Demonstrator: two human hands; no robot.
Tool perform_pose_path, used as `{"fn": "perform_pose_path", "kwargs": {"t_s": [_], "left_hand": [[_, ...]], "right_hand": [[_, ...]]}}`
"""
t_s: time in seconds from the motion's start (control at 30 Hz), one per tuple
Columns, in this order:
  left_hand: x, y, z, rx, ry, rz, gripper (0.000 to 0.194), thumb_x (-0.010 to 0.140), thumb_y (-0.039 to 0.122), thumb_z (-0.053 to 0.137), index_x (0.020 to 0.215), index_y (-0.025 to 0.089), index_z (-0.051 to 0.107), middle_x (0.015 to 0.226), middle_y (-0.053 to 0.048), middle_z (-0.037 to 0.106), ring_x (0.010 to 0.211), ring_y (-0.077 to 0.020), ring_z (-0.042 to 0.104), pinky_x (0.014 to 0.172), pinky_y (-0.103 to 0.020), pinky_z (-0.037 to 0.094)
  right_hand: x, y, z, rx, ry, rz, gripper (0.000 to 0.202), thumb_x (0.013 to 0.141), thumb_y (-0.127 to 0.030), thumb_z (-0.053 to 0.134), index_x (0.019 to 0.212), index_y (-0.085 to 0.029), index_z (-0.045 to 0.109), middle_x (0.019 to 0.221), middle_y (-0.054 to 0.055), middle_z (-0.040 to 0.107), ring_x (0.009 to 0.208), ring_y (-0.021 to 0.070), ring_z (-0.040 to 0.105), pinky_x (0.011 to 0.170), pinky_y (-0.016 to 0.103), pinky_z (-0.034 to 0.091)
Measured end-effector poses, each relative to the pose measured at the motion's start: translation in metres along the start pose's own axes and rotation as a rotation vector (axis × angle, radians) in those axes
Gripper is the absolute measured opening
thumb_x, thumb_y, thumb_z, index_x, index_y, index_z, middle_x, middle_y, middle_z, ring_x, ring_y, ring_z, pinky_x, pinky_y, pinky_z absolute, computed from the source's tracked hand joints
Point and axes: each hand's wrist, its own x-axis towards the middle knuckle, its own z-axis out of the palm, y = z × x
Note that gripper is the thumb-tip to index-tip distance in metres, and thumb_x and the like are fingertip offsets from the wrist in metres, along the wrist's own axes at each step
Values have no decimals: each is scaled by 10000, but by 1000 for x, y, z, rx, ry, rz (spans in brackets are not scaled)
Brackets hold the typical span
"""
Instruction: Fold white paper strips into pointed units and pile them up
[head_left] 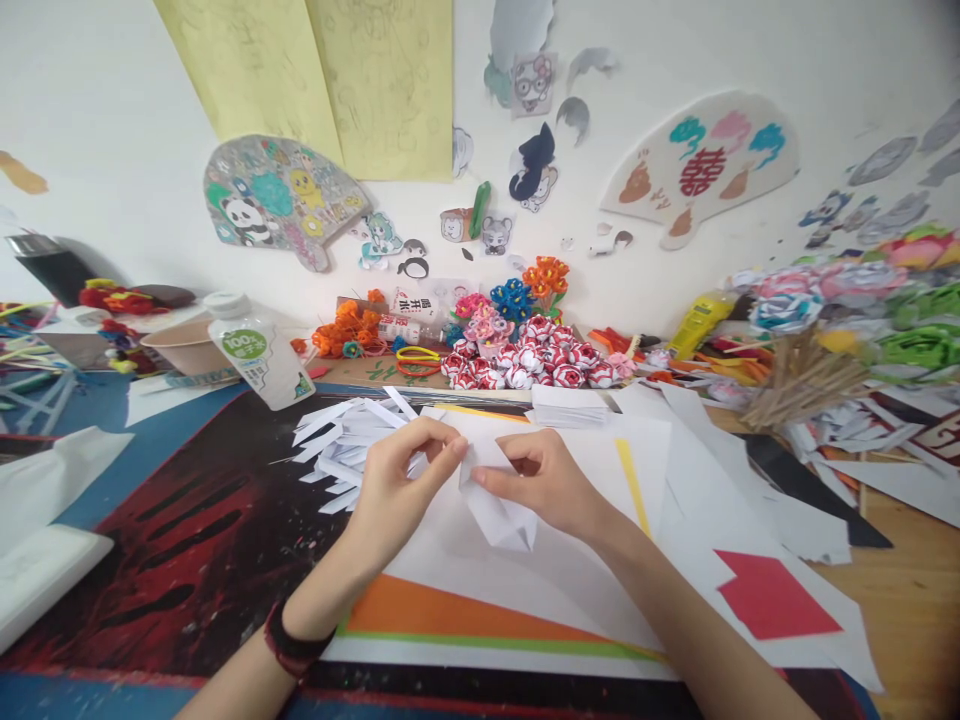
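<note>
A folded piece of white paper (501, 515) is held up between both hands over a stack of paper sheets. My left hand (409, 480), with a dark band at its wrist, pinches the paper's upper left edge between thumb and fingers. From the other side, my right hand (551, 480) grips it, thumb in front and fingers partly hidden behind. White sheets (600, 590) lie beneath the hands, with orange paper (420, 610) showing under them. Just left of the left hand lies a pile of folded white paper strips (341, 445).
A white bottle (255, 350) stands at the back left. Red-and-white paper flowers (536, 355) crowd the back edge near the wall. A red paper scrap (776, 593) lies at right. Small white paper pieces (568, 408) are stacked behind the hands. Bundled sticks (799, 375) stand at the back right.
</note>
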Motion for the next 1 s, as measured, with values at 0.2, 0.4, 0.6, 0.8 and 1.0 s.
{"fn": "perform_pose_path", "kwargs": {"t_s": [0.2,0.4,0.6,0.8,1.0], "left_hand": [[-1,0,1,29,-39,1,208,889,322,567,763,163,609,721,-16,592,695,-140,520,667,-249,402],[1,0,-1,15,-60,-19,268,916,338,522,733,159,601,703,-3,583,684,-125,513,658,-235,393],[3,1,-4,33,-99,-30,209,864,344,604,791,157,659,718,-18,615,685,-138,531,660,-253,406],[2,1,-3,-47,-66,-119,219,848,364,624,802,153,663,747,-27,631,707,-144,545,664,-253,412],[3,3,-3,-105,-89,-149,211,825,345,657,742,150,659,679,-8,593,666,-126,505,631,-240,381]], "right_hand": [[1,0,-1,-12,-13,-30,412,797,-382,640,539,-168,400,581,-45,282,548,81,246,501,256,180],[0,0,0,-19,7,8,417,786,-463,635,561,-160,459,578,-39,323,534,80,261,489,250,177],[1,-2,-1,-7,32,-7,444,802,-440,632,540,-170,396,571,-45,293,537,79,256,479,247,174],[2,-3,-4,19,19,-19,451,794,-389,660,526,-171,371,561,-49,277,539,77,256,479,244,184],[2,-3,-3,106,-3,-22,359,791,-352,666,560,-144,485,561,-37,348,537,81,312,476,232,222]]}}
